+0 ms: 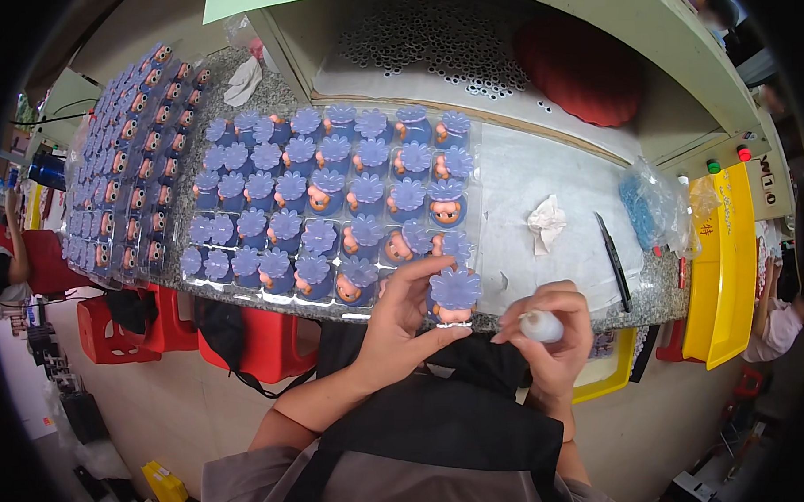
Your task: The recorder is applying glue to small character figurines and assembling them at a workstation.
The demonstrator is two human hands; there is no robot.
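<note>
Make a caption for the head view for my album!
Left fingers hold a purple-hatted figurine; right fingers grip a small white bottle.

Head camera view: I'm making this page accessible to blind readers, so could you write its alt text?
A person's left hand holds a figurine with a bluish-purple, petal-edged top; the right hand holds what looks like a white bottle. Rows of similar figurines fill the table's left side; a crumpled tissue and slim black tool lie rightward.
</note>
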